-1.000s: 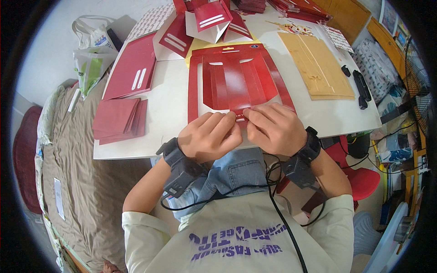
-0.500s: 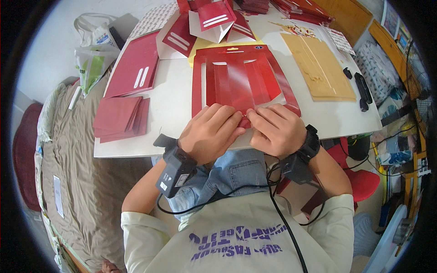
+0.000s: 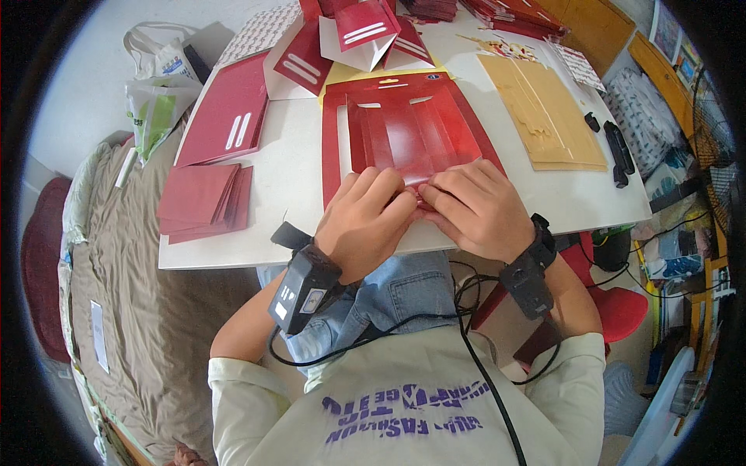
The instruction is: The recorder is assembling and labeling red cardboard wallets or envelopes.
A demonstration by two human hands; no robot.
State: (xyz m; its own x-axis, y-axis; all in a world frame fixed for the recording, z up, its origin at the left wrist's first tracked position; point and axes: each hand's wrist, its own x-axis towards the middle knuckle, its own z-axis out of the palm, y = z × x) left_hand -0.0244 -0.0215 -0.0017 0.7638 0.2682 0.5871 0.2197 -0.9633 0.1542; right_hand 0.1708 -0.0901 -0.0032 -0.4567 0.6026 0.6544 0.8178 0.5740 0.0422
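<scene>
A red cardboard packaging sleeve with a hang hole and a wide window lies in front of me on the table. A glossy red folded sheet shows inside the window. My left hand has its fingers curled over the sleeve's near edge. Close beside it, my right hand pinches the same edge, thumb and fingers together. The fingertips of both hands nearly meet, and they hide the part of the edge between them.
Dark red folded cards and smaller red pieces are stacked on the left. Folded red-and-white card boxes stand at the back. Right of the sleeve lie tan cardboard sheets and black straps. A black cable crosses my lap.
The red sleeve has shifted slightly left. The sheet in its window sits differently, covering more of the right side. My right hand has turned a little, and both hands stay at the near edge.
</scene>
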